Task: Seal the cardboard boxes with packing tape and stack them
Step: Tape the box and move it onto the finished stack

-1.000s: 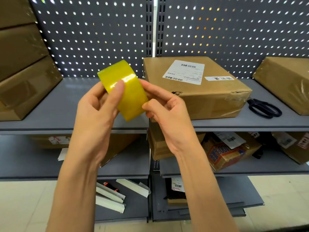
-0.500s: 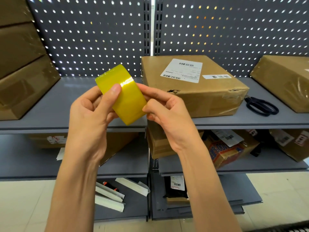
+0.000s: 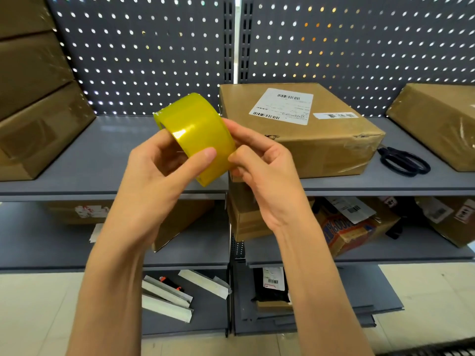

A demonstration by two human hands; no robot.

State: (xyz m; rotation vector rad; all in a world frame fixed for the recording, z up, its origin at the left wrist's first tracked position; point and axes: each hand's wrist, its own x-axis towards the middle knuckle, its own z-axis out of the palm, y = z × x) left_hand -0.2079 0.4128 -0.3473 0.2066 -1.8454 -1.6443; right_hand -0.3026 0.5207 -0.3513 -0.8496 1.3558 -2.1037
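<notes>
My right hand (image 3: 267, 176) is covering the tape roll (image 3: 198, 134) at its 3 o'clock edge; the box label (image 3: 282, 105) print is staying too small to read; boxes at 9 o'clock (image 3: 33, 104) are running off frame.

Top grey shelf (image 3: 108, 160) carries a labelled cardboard box (image 3: 300, 129), black scissors (image 3: 403, 161) beside it, more boxes (image 3: 38, 98) stacked left.

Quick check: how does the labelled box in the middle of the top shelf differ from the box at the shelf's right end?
The labelled box lies flat on the top shelf; the right-end box sits tilted. The labelled box carries a white shipping label and a smaller sticker on top; no label shows on the right-end box, which the frame edge cuts off. The scissors lie between them. Both are brown cardboard with shiny clear tape or film showing on them.
</notes>
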